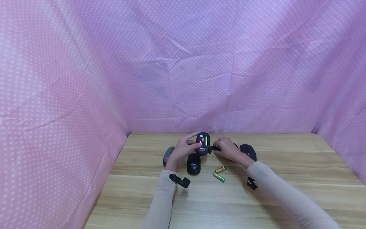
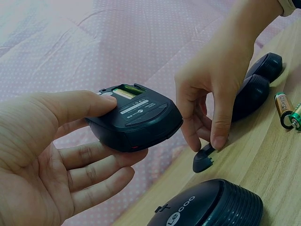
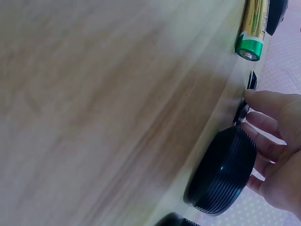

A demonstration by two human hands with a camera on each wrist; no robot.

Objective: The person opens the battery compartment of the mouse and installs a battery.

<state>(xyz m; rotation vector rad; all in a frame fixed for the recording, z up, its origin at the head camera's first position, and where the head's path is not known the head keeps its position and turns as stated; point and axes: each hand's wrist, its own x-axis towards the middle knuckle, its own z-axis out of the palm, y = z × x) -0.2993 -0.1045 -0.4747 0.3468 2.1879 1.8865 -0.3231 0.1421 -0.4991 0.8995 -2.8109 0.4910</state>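
Note:
In the head view my left hand (image 1: 183, 149) holds a black computer mouse (image 1: 202, 150) with its underside up. The thumb lies on the underside and the other fingers support it from below. A battery (image 2: 123, 93) sits in the uncovered compartment, and a red light glows near the thumb in the head view. To the right, my right hand (image 1: 228, 149) pinches a small black battery cover (image 2: 203, 161) at the tabletop between thumb and fingers. The cover (image 3: 243, 108) shows edge-on in the right wrist view, partly hidden by the fingers.
A black mouse (image 1: 193, 164) stands in front of the held one. A grey mouse (image 1: 167, 156) is partly behind my left hand. Beyond my right hand is another dark mouse (image 1: 248, 151), with one more partly hidden. Two loose batteries (image 1: 219, 177) lie on the wooden table (image 1: 211, 203).

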